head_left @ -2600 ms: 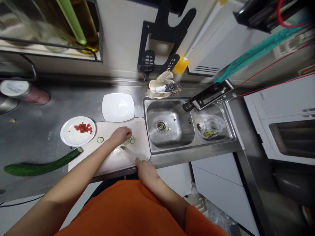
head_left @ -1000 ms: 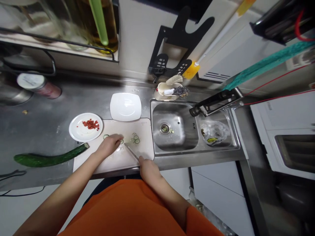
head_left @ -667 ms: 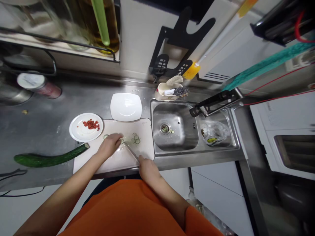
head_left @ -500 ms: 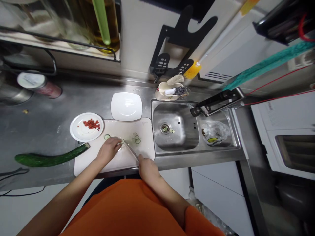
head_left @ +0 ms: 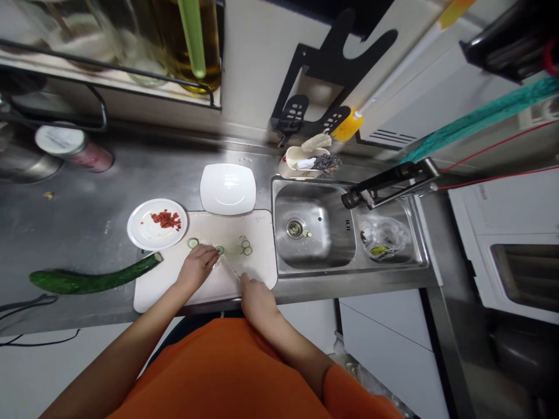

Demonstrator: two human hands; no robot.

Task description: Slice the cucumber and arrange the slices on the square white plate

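On the white cutting board (head_left: 257, 278), my left hand (head_left: 198, 266) is closed, its fingertips pinching a thin cucumber slice (head_left: 220, 249). My right hand (head_left: 258, 298) grips a knife (head_left: 231, 267) by the handle, the blade slanting up and left toward that slice. Several thin cucumber rings (head_left: 246, 246) lie right of the knife. Beyond my left hand is one more cucumber piece (head_left: 193, 242). A long cucumber (head_left: 96, 280) with a cut end rests on the counter, that end reaching the board's left edge.
Behind the board is a white square plate (head_left: 227, 189); a round plate (head_left: 137, 233) with small red pieces stands at its left. The sink (head_left: 314, 262) adjoins on the right, with a faucet (head_left: 384, 186) over it. A jar (head_left: 76, 148) stands at the back left.
My right hand has shifted slightly left and the knife blade has turned to look thinner. My left hand stays at the slice. The whole view has moved a little.
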